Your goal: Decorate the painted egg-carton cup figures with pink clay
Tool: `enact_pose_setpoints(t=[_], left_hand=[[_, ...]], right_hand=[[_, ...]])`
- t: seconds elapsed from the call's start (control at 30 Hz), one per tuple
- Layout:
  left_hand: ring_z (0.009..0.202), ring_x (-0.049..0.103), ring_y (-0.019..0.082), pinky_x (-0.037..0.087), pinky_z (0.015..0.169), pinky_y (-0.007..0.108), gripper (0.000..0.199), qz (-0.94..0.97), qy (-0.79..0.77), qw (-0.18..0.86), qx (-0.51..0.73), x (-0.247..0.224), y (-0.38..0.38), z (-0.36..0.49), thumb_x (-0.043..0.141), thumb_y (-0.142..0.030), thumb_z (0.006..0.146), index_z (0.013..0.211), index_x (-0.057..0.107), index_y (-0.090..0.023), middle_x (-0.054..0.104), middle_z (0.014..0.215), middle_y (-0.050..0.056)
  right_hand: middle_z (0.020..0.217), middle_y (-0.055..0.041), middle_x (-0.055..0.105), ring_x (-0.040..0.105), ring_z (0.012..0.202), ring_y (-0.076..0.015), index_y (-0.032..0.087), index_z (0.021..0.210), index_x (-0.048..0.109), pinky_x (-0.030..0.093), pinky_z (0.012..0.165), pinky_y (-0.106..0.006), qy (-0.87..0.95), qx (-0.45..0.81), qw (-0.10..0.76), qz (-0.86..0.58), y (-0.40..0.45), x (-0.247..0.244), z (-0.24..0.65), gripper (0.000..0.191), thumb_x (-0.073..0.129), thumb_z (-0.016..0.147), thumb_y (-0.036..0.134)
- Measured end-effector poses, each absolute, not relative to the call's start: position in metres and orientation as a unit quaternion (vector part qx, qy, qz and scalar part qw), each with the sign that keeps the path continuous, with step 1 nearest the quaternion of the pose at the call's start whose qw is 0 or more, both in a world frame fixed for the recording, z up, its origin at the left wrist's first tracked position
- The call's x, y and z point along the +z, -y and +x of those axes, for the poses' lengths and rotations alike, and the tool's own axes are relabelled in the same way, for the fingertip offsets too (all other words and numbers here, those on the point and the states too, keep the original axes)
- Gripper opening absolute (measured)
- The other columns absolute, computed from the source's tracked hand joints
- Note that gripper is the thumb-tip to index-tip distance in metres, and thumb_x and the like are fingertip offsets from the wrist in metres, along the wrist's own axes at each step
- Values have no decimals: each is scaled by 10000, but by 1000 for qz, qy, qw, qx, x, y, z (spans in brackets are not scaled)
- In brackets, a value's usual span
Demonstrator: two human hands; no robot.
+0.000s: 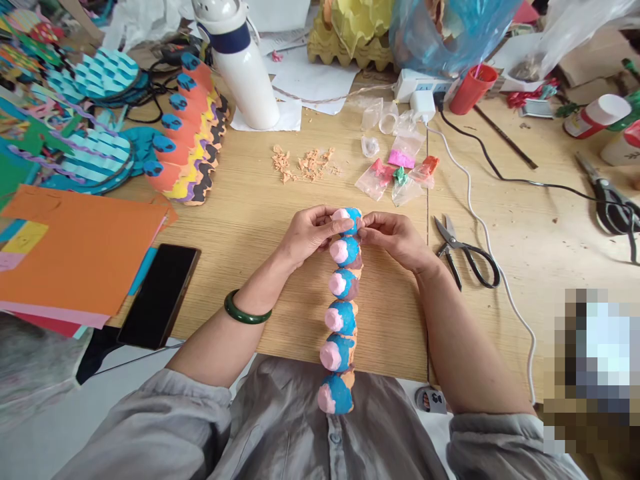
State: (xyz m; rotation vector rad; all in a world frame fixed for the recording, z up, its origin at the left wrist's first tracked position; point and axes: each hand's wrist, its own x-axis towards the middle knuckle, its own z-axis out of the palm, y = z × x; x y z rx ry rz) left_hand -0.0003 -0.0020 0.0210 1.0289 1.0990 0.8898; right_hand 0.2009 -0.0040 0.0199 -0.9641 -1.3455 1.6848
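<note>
A: Quick q, where's the strip (341,317)?
B: In front of the person, far end btwn both hands. It runs toward the body, past the edge of the table (295,327), so the near end's over the grey shirt (290,420).
A: Looks like?
B: Six bumps in a row, blue w/ a pale pink blob on the left of ea. Orange & brownish bits along the right edge.
A: L hand (311,235)?
B: Pinching the far bump: thumb across the front by the pink, fingers partly hidden at its left side. Green bangle (247,318) on that arm.
A: R hand (393,237)?
B: Thumb & forefinger pinching that bump's right edge. Can't tell if there's a bit of clay btwn them, too small from here.
A: What's nearby?
B: Scissors (454,244) right of the R hand, blades a bit parted, btwn it & the white cable (533,347). Beyond the hands, clear bags (400,163) w/ pink, green & red-orange lumps, & orange scraps (315,165) to their left.
A: Left side?
B: Black phone (160,297) by the near edge, next to a stack of paper (90,250), orange on top. Behind, an orange carton (193,147) w/ yellow, purple & black bands, then a white flask (247,80).
A: Far right?
B: Red cup (474,90) near a white plug (423,105), plus black shears (613,207).
</note>
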Motion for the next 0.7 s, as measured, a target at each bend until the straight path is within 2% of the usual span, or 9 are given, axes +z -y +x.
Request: enact_pose_setpoints(t=[0.17,0.3,0.43,0.6,0.7], left_hand=[[446,372,41,244,395,207,491,460,-482,639,384,20,2,0,889,-510,642,921,711,-148,534,601,-44],[453,365,49,255,408,218,470,467,-484,620,404,19,0,-2,857,-543,675,910,718,-159,499,588,-51],[472,363,58,250,431,225,470,487,-506,568,428,15,-4,-6,849,-539,687,940,733,-161,505,595,-48],[596,454,87,340,530,211,467,527,-542,479,446,6,-8,-10,845,-525,694,949,747,-146,579,677,-23],[653,524,114,400,608,224,489,540,-569,438,438,4,-9,-9,826,-544,701,950,747,-131,651,729,5]], right_hand=[[791,1,711,627,760,-140,191,783,716,532,763,-277,524,648,399,-382,5,15,195,364,903,663,479],[859,-4,726,656,808,-152,206,875,735,567,801,-289,489,661,407,-398,6,16,191,395,842,723,554],[835,-8,730,683,789,-157,214,869,730,600,785,-296,459,655,434,-414,5,15,189,393,809,754,582],[806,-27,728,687,679,-167,209,849,715,618,647,-324,430,604,485,-464,3,11,186,416,833,716,585],[799,-34,734,691,650,-165,203,845,701,614,619,-321,431,585,488,-484,3,9,185,425,828,716,588]])
